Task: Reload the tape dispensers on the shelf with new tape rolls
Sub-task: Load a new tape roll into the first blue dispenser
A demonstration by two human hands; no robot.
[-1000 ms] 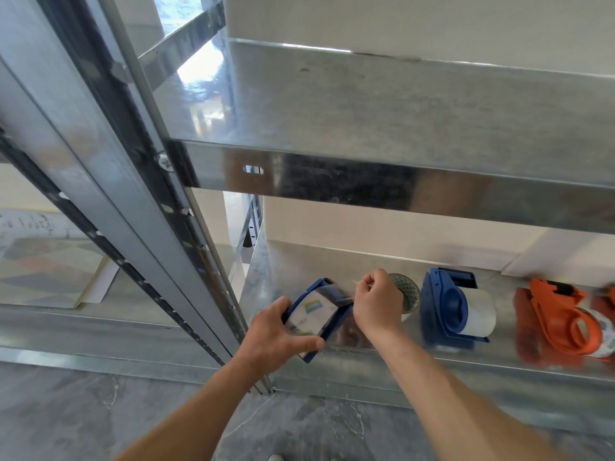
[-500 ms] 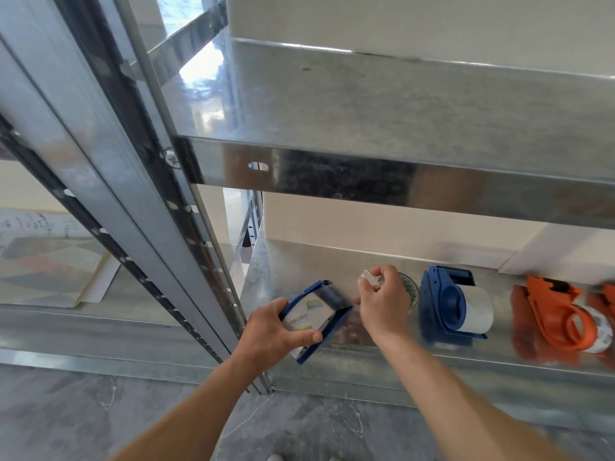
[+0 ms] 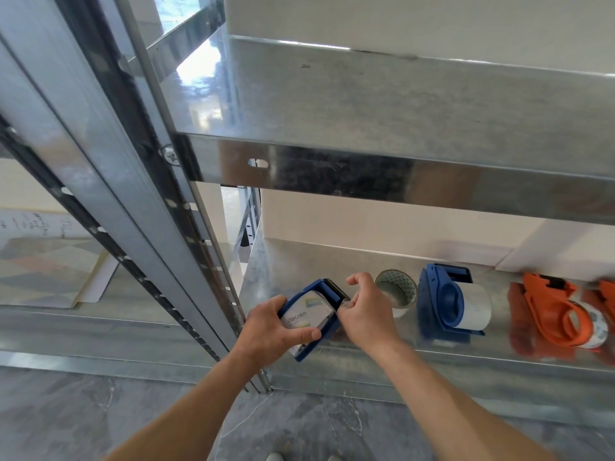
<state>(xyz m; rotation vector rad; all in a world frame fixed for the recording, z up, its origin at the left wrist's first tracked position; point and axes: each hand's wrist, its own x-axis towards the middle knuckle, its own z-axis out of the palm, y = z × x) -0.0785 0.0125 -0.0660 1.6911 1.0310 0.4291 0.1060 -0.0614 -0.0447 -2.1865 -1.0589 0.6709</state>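
My left hand (image 3: 274, 327) grips a blue tape dispenser (image 3: 311, 316) with a clear roll inside, held just above the front edge of the lower metal shelf (image 3: 382, 354). My right hand (image 3: 364, 311) pinches the loose tape end at the dispenser's right side, just below its toothed blade. A loose clear tape roll (image 3: 397, 289) lies flat on the shelf behind my right hand. A second blue dispenser (image 3: 449, 302) holding a white roll stands to its right. An orange dispenser (image 3: 559, 316) with a clear roll lies further right.
The upper metal shelf (image 3: 366, 104) overhangs the work area. Slotted steel uprights (image 3: 139, 211) run diagonally at the left. Another orange object (image 3: 607, 294) is cut off at the right edge. Grey marble floor (image 3: 66, 410) lies below, with a flat board (image 3: 50, 271) beyond the rack.
My right hand has come down from near the loose roll to the dispenser's blade side and pinches the tape end. The left hand has tilted the dispenser slightly.
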